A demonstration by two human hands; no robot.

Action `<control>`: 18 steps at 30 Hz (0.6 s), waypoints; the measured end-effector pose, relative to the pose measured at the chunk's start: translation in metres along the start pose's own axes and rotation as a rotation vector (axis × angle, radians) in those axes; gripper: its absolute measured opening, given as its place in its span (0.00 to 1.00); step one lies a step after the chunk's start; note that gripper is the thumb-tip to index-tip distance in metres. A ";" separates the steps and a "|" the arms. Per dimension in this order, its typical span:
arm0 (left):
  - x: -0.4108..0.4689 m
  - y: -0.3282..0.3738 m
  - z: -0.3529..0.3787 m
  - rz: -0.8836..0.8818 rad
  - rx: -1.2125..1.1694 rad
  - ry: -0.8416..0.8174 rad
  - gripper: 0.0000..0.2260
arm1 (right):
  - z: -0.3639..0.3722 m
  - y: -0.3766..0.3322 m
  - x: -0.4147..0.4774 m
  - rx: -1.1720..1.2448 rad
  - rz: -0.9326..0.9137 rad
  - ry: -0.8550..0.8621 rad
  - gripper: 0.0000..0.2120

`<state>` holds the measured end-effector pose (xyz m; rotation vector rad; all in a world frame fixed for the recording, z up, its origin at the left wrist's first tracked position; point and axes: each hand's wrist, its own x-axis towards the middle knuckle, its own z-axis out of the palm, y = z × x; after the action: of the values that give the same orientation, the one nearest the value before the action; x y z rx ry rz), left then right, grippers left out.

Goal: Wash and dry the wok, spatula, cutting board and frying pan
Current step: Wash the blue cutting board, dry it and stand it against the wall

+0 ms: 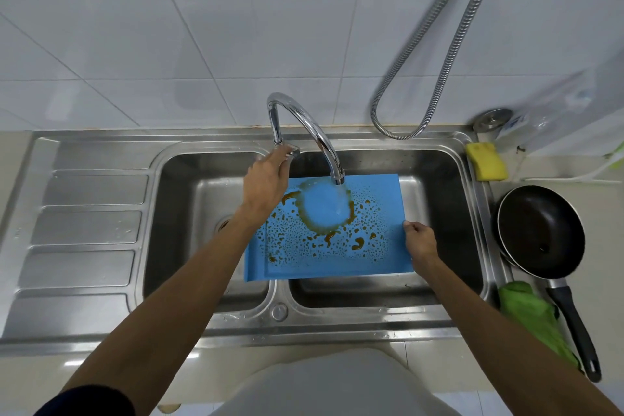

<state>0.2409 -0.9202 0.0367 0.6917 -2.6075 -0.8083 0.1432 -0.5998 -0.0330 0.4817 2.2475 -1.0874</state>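
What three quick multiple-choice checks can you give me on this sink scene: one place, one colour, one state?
1. The frying pan sits: A in the left basin; B on the drainboard; C on the counter right of the sink.
2. The cutting board is: A blue; B green; C yellow.
3. The tap is: A off; B running onto the board; C out of view.
Answers: 1 C, the pan rests beside the sink's right rim. 2 A, its wet, stained face is blue. 3 B, water streams from the spout onto the board, which the right hand grips.
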 end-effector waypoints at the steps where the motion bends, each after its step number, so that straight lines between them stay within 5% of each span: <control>1: -0.002 -0.001 -0.001 0.006 -0.018 -0.022 0.11 | 0.001 0.000 0.000 0.006 0.006 -0.004 0.15; 18: 0.030 -0.003 0.001 0.022 -0.137 0.012 0.08 | 0.001 0.002 -0.001 -0.014 -0.008 -0.009 0.14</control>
<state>0.2169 -0.9381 0.0385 0.6255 -2.5161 -0.9626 0.1457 -0.5988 -0.0339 0.4617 2.2497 -1.0746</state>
